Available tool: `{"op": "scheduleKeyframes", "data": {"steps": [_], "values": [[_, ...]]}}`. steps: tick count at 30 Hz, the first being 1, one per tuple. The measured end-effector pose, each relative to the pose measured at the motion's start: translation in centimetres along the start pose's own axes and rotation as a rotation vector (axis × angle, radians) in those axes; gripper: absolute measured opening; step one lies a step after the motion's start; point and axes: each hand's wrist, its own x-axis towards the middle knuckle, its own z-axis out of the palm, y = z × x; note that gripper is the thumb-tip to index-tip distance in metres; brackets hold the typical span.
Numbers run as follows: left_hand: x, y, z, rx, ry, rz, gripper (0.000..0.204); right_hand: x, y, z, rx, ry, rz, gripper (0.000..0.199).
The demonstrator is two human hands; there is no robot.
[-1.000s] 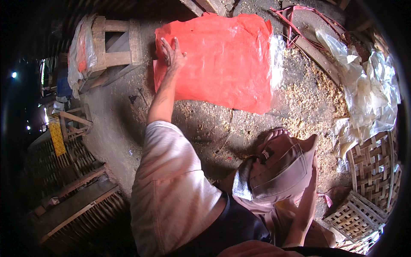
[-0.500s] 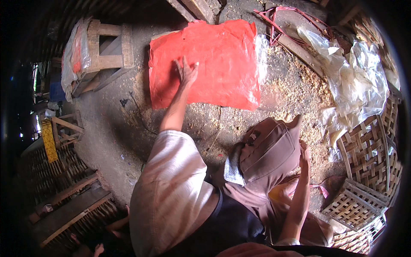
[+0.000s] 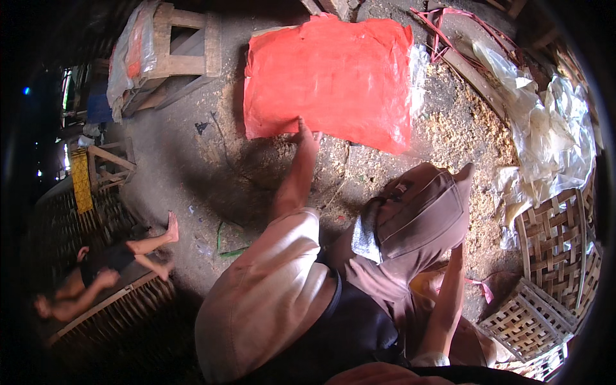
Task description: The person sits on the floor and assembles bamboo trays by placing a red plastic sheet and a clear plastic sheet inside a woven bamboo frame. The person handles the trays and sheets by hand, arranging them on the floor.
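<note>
Red sheet [image 3: 327,77] lies beyond left grip [image 3: 306,135] (overlapping).

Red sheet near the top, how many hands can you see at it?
1: the left hand, at the near edge of the red sheet. The right hand is hidden behind the brown cloth, apart from the sheet.

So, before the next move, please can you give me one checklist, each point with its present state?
1. Red sheet spread out: ok, though its edges are uneven.
2. Left hand at the sheet's near edge: ok; whether it grips: cannot tell.
3. Right hand in sight: not ok, brown fabric hides it.
4. Floor beside the sheet free of pale debris: not ok, it is scattered there.
5. Other person away from the sheet: ok, on the slatted bench.
</note>
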Motion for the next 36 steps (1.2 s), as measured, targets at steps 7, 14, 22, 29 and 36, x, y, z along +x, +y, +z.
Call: {"op": "scheduleKeyframes", "data": {"steps": [7,14,22,29,36], "values": [[0.4,-0.5,-0.7,-0.303,-0.05,-0.136,0.093,0.0,-0.8,1.4,0.126,-0.025,0.012,0.05],[1.6,1.7,-2.1,-0.245,-0.081,0.023,0.076,0.3,-0.3,1.5,-0.21,-0.205,-0.083,0.046],[-1.1,4.7,0.9,-0.126,-0.066,0.16,0.06,0.8,0.5,2.3,-0.484,0.039,-0.052,0.038],[3.4,4.5,0.6,0.083,-0.169,0.224,0.07,-0.2,-1.3,4.3,-0.365,0.045,-0.037,0.04],[3.5,1.8,-3.8,1.161,-0.536,1.622,0.068,2.5,-0.4,2.0,-0.45,0.134,-0.021,0.027]]}}
